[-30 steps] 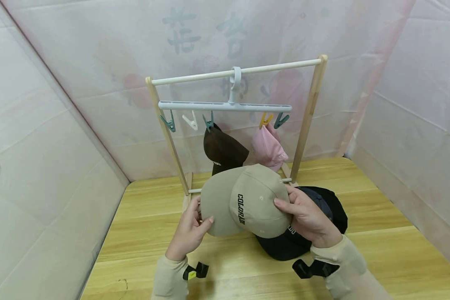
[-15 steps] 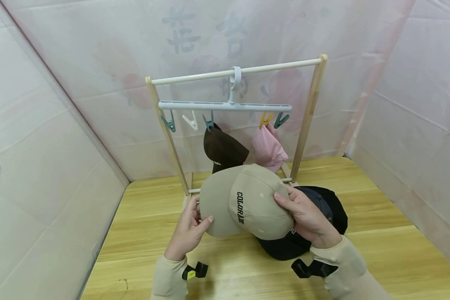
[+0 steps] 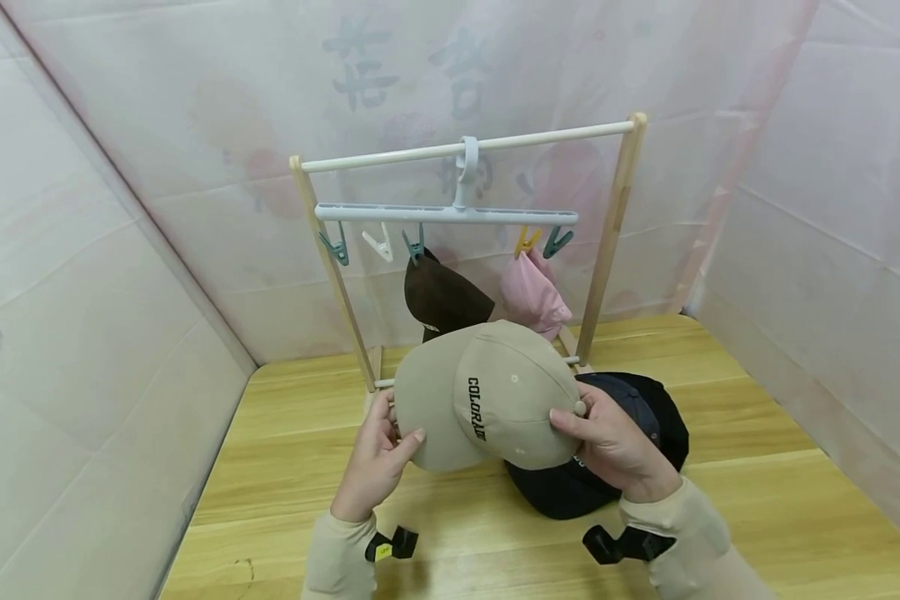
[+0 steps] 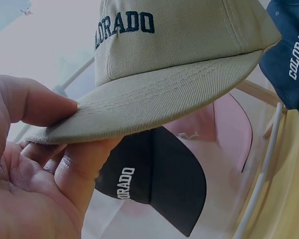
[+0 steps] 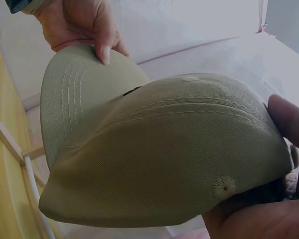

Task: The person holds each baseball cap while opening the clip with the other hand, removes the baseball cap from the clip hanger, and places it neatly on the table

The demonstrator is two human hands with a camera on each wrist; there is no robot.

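Beige COLORADO cap (image 3: 487, 400) held above the wooden table (image 3: 757, 508), just in front of the drying rack (image 3: 607, 242). Long axis runs left-right, brim pointing left. Left hand (image 3: 375, 467) pinches the brim edge, thumb on top; right hand (image 3: 615, 450) curls round the crown's back. Navy cap (image 3: 645, 417) beneath is partly hidden. Hanging: one brown cap (image 3: 442, 296), one pink cap (image 3: 534, 293). Five clips on the hanger (image 3: 450, 212).

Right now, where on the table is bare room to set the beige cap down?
Bare wood lies left of the left hand, out to the wall, and right of the dark cap. The middle is crowded: beige cap, dark cap, rack behind with hung caps.
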